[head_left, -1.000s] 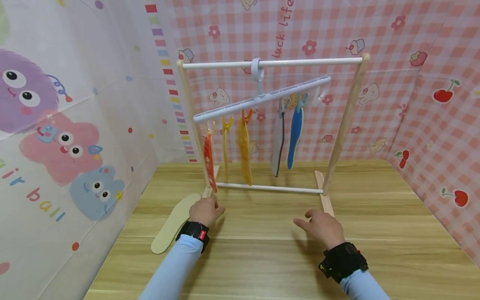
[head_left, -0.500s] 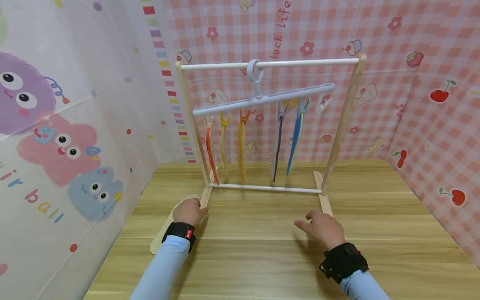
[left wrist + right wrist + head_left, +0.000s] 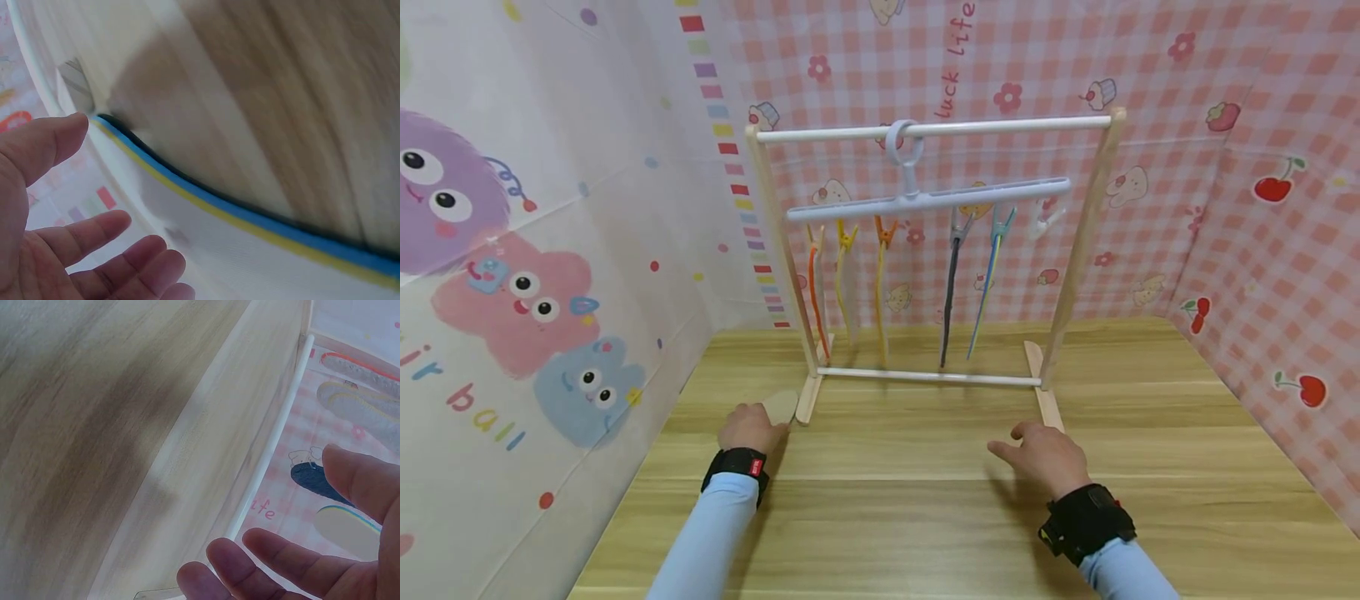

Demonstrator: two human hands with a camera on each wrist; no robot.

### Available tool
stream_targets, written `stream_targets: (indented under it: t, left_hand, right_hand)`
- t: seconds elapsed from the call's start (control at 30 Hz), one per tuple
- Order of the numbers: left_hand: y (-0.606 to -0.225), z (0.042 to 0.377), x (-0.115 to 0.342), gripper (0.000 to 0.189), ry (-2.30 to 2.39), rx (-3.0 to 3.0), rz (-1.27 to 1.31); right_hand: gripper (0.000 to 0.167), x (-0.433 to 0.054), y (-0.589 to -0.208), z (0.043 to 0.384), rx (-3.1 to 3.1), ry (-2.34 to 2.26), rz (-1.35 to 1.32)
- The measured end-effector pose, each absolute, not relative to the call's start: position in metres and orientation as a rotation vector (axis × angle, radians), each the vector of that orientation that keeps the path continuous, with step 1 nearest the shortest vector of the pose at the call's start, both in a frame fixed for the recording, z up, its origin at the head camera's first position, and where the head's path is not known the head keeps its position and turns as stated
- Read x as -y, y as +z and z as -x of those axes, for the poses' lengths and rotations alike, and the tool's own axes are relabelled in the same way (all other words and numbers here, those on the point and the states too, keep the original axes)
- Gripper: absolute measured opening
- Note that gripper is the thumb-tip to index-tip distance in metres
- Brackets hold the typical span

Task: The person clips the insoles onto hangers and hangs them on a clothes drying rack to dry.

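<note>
My left hand (image 3: 748, 429) hovers over a cream insole (image 3: 781, 406) lying on the table at left, covering most of it in the head view. In the left wrist view the insole (image 3: 250, 256) shows a blue and yellow layered edge; thumb and fingers are spread beside it, holding nothing. My right hand (image 3: 1045, 457) is over the table by the rack's right foot (image 3: 1050, 410), fingers loosely bent around nothing. A pale blue hanger (image 3: 925, 200) hangs from the rack's top rail (image 3: 1015, 127). Clothes pegs on it hold several insoles, including a red-edged one (image 3: 817, 300) and a dark one (image 3: 950, 292).
A white peg (image 3: 1047, 223) at the hanger's right end holds nothing. The wooden rack's lower rail (image 3: 925, 377) runs just above the table (image 3: 880, 517). Patterned cloth (image 3: 1165, 208) stands behind and at both sides.
My left hand has moved left and toward me over the insole. The hanger has swung nearer to level and the hanging insoles have turned edge-on. My right hand stays put.
</note>
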State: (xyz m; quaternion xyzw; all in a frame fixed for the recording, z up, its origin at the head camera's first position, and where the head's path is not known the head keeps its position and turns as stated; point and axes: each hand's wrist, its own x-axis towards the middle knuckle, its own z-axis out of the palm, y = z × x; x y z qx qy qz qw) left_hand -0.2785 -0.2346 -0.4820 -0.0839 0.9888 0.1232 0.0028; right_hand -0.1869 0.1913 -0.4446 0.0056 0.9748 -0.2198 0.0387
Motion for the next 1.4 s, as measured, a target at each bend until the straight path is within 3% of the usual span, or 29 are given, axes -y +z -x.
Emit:
stream_targets:
  t: [0.8,1.4]
  left_hand:
    - [-0.478,0.268,0.252,0.073,0.31,-2.99,0.506]
    - [-0.484,0.276,0.254,0.068,0.343,-2.985,0.483]
  right_hand:
    - [0.059,-0.193,-0.448,0.188,-2.984,-0.701,-0.008]
    - [0.059,-0.196,-0.451,0.188,-2.974,-0.711,-0.033]
